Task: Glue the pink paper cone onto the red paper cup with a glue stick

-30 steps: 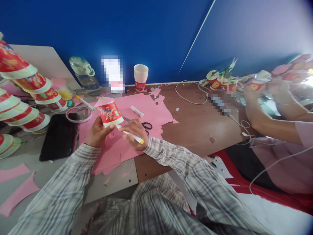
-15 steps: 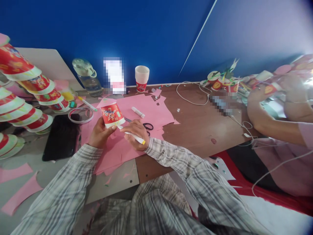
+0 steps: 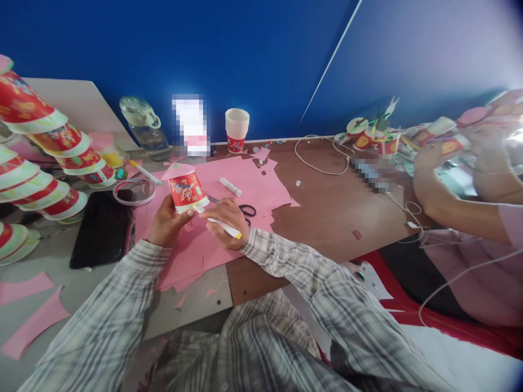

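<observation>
My left hand (image 3: 166,223) is closed round a red paper cup (image 3: 188,190) with a printed picture and a white rim along its lower edge. A pink paper piece (image 3: 178,171) sits at the cup's top. In my right hand (image 3: 229,220) is a white marker with a yellow end (image 3: 225,227), its tip at or close to the cup's rim; I cannot tell if they touch. Beneath both hands lie sheets of pink paper (image 3: 249,182). A white marker cap or glue stick (image 3: 230,187) rests on the paper, and black-handled scissors (image 3: 247,210) lie partly hidden behind my right hand.
Stacked red cups (image 3: 61,136) lean at the left beside a black phone (image 3: 102,228) and a roll of tape (image 3: 134,191). A water bottle (image 3: 145,130) and another cup (image 3: 237,130) stand by the blue wall. A co-worker's arm (image 3: 457,193) reaches in at right near cables.
My right hand and the marker have shifted very slightly at the cup's rim. The cup stays in my left hand in almost the same place.
</observation>
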`<state>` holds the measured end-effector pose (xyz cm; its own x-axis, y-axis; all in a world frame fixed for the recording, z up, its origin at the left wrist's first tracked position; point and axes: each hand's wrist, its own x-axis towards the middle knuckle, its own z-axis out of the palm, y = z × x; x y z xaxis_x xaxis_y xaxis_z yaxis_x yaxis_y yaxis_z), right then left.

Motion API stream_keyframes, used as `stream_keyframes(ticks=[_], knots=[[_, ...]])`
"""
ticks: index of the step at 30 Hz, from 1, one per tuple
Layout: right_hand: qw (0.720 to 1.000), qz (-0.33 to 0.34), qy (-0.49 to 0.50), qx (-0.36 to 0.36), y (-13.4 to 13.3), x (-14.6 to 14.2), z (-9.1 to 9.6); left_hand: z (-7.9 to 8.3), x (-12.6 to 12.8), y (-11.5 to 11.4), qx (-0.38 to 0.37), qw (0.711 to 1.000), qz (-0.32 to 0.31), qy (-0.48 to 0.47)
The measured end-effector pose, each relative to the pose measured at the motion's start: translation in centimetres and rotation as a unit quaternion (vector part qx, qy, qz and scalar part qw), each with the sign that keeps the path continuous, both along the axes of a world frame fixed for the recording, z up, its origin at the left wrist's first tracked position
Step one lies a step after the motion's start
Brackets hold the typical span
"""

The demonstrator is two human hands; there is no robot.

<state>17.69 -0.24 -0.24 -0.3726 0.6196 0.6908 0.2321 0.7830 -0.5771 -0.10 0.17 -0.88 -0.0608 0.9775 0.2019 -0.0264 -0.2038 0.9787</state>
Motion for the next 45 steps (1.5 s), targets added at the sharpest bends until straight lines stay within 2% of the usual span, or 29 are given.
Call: stream_keyframes(ticks=[5, 10, 22, 29, 34, 39, 45], knots=[[1.0, 0.0, 0.006, -0.001, -0.1, 0.1, 0.0, -0.1, -0.2, 0.1, 0.008, 1.0, 0.013, 0.016], [1.0, -0.007, 0.009, 0.001, 0.0, 0.0, -0.1, 0.4, 0.2, -0.1, 0.006, 1.0, 0.019, 0.014], [0.997, -0.032, 0.059, -0.036, -0.5, 0.5, 0.7, 0.1, 0.2, 0.0, 0.004, 0.999, 0.005, -0.036], [0.996, -0.044, 0.072, -0.042, 0.0, 0.1, 0.3, 0.3, 0.3, -0.1, 0.001, 0.999, 0.003, -0.054], [0.994, -0.013, 0.074, -0.075, 0.0, 0.0, 0.1, -0.3, 0.2, -0.1, -0.003, 0.997, 0.0, -0.072], [0.994, -0.002, 0.052, -0.096, -0.2, -0.2, 0.2, 0.0, 0.2, -0.2, -0.004, 0.999, -0.019, -0.038], [0.993, -0.017, 0.047, -0.105, -0.1, -0.2, 0.2, 1.2, 1.2, -0.7, 0.001, 0.985, -0.079, -0.154]])
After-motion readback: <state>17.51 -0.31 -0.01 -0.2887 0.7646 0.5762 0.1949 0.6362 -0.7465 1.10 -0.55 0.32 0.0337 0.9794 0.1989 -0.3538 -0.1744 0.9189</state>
